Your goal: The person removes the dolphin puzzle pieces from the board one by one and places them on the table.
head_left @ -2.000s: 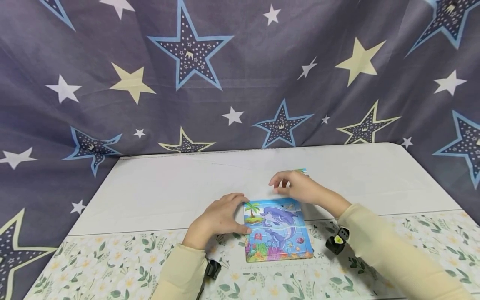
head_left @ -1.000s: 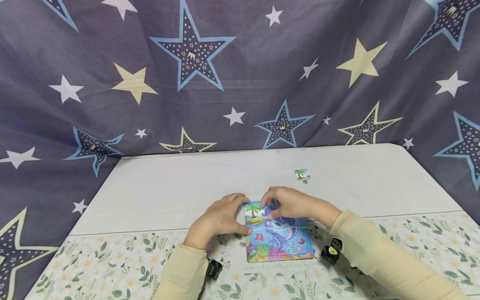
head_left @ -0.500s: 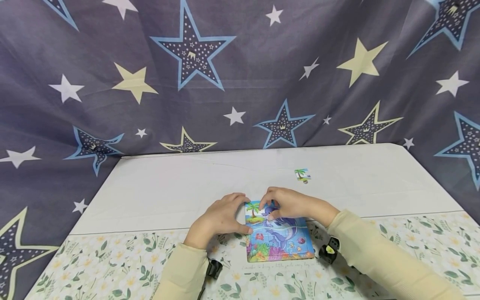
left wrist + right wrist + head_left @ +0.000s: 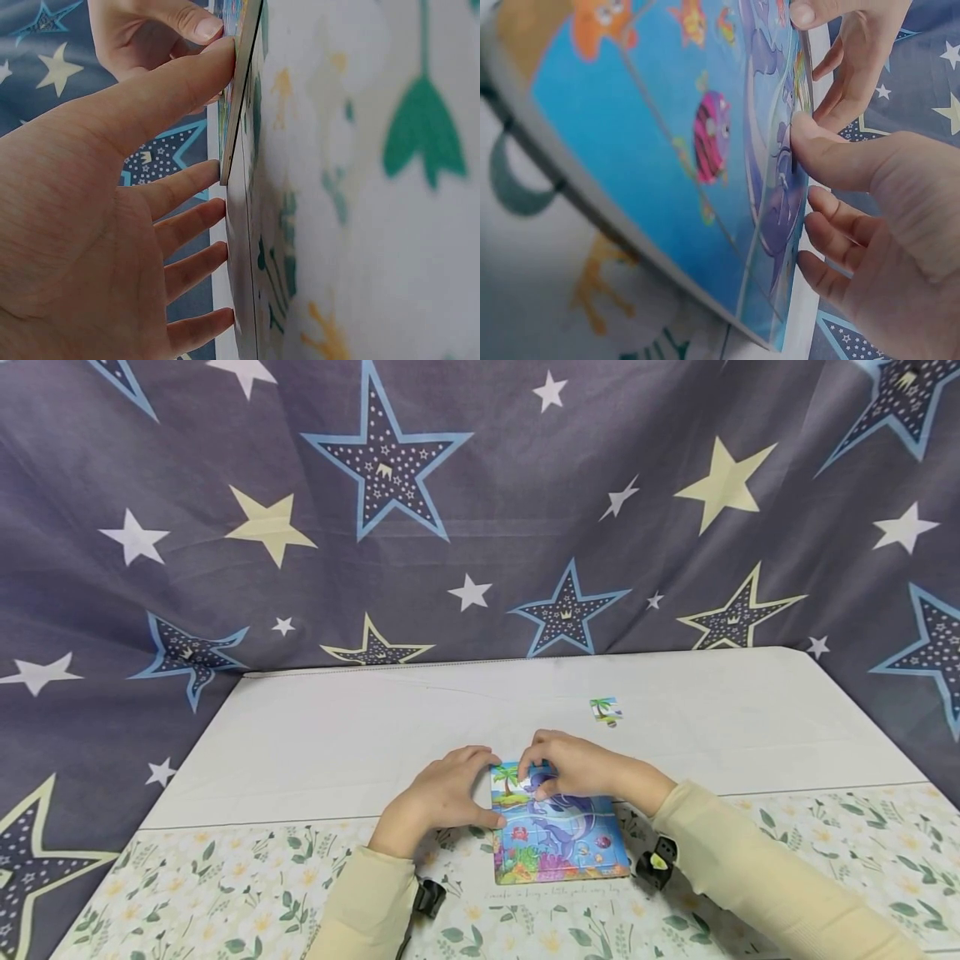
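Note:
A square jigsaw puzzle with a dolphin, palm tree and coral picture lies flat on the table in front of me. My left hand braces its left side, fingers spread; the left wrist view shows the thumb against the puzzle's edge. Over the upper middle, by the dolphin's head, my right hand has curled fingers and pinches at a puzzle piece, mostly hidden under it. In the right wrist view the right thumb touches the puzzle surface. A loose palm-tree piece lies farther back.
The table cover is white at the back and flower-patterned in front. A dark curtain with stars hangs behind the table. Black wrist cameras sit under both sleeves.
My right hand moved down and left from behind the puzzle onto its upper middle, uncovering the loose palm-tree piece. Over the last second it has barely moved. The left hand stays in place.

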The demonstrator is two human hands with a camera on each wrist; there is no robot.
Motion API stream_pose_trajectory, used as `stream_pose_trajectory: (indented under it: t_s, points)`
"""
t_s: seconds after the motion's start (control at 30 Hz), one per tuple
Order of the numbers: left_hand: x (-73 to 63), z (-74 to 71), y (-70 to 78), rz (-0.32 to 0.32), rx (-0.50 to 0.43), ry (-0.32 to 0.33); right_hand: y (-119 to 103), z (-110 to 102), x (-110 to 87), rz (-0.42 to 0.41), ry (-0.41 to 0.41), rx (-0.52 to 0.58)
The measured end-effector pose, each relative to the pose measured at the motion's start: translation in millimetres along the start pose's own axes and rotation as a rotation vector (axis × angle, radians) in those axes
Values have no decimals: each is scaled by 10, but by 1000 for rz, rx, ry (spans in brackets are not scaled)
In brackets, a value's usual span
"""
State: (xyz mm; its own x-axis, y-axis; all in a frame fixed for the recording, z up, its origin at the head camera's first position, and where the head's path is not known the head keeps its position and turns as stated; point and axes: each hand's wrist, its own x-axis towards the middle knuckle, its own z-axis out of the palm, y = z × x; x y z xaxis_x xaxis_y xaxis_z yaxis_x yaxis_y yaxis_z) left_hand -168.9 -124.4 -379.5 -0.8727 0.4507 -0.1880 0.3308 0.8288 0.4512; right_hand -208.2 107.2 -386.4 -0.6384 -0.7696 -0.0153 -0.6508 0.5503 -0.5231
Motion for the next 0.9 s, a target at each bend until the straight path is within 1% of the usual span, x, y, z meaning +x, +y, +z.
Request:
stream_pose_trajectory:
  t_s: [0.1,0.4,0.8,0.9]
  points:
    - [0,2,1,1,-3,1,-6,-3,0,-3,8,-2]
    - [-2,-2,6,-3,3,1,-24,-17,-5,21,-6,18]
    - [-7,-1,2,2,-4,7,6,-17,-52,67,57,85]
    - [-8,1,-2,6,-6,6,27,-16,-72,64,67,108]
